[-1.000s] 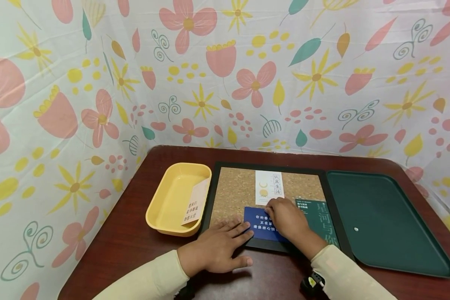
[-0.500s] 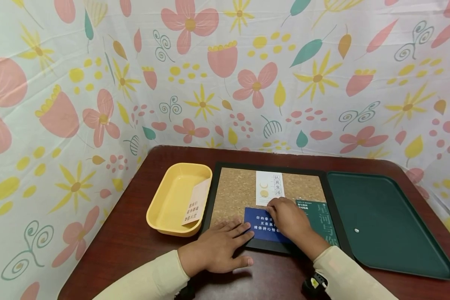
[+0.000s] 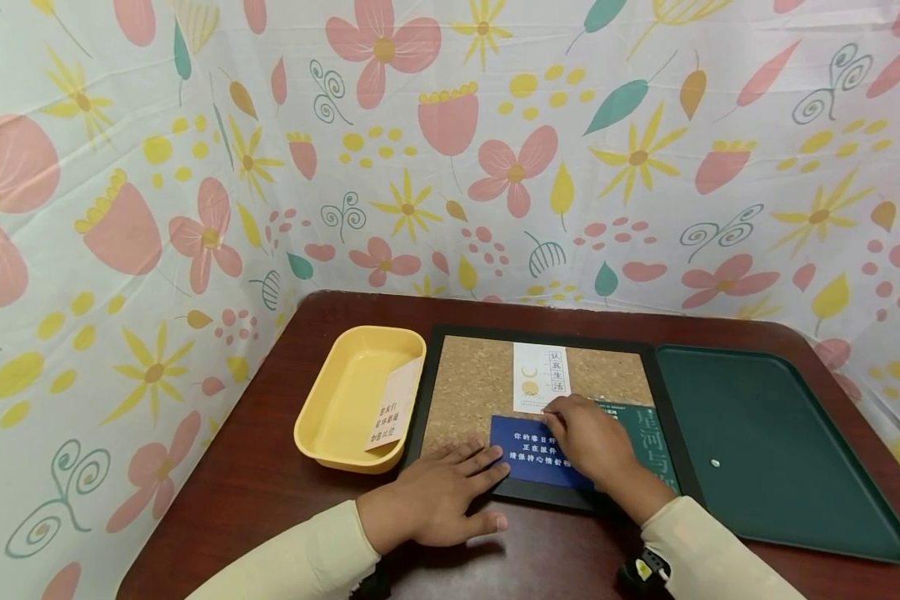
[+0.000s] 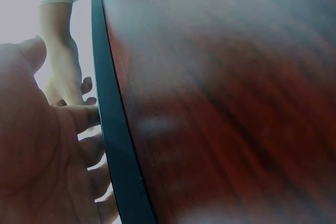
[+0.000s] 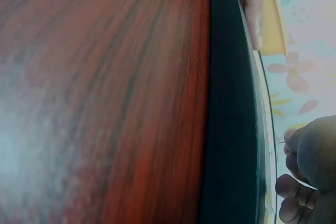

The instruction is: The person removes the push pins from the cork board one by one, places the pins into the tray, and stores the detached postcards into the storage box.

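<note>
A blue card (image 3: 532, 458) with white writing lies at the lower middle of a black-framed cork board (image 3: 468, 375). My left hand (image 3: 442, 487) lies flat across the frame, fingers straight, fingertips on the card's left end. My right hand (image 3: 588, 437) is over the card's upper right part, hiding some of it. Its thumb and fingers pinch a small pin (image 5: 282, 141), whose thin point pokes out in the right wrist view; the rest is hidden. Above the blue card is a white card (image 3: 542, 377); a green card (image 3: 651, 442) lies to the right, partly behind the hand.
Left of the board stands a yellow basket (image 3: 337, 392) with a pink card (image 3: 393, 408) leaning inside. To the right is a dark green tray (image 3: 757, 425) bearing a small white piece (image 3: 715, 462). A flowered cloth (image 3: 450, 167) hangs behind the brown table (image 3: 255, 467).
My right hand has shifted slightly to the right along the blue card's top edge, uncovering more of its writing. The left hand stays in place.
</note>
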{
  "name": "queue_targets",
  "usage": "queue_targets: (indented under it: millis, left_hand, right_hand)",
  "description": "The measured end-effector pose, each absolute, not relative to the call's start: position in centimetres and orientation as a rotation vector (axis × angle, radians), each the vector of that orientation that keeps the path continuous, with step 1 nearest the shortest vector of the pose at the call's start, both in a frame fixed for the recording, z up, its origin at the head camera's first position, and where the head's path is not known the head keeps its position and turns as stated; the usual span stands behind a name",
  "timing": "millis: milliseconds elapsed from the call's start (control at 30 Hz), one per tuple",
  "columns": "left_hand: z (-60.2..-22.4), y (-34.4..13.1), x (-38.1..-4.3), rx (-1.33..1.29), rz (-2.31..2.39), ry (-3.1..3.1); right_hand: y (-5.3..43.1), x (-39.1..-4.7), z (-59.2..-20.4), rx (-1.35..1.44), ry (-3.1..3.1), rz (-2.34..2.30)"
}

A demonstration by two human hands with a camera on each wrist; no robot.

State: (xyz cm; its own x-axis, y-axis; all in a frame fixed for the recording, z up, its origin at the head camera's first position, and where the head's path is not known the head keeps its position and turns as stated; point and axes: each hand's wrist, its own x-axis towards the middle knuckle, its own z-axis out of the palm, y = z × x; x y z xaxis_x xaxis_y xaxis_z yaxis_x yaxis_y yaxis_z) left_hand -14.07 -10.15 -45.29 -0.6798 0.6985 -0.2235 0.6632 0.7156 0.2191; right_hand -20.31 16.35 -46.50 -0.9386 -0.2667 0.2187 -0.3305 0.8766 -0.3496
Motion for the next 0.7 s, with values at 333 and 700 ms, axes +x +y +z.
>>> queue_targets:
  millis: [333,700]
  left_hand:
    - [-45.3,-10.1,-14.0,1.081,0.163,2.641]
    - [-45.3,-10.2,-14.0,1.08,0.16,2.638]
  right_hand:
    - [17.4,-20.1,-46.3,0.444,-2.871,0.55]
    - [18.5,-20.1,-45.9,0.419,-2.864,0.54]
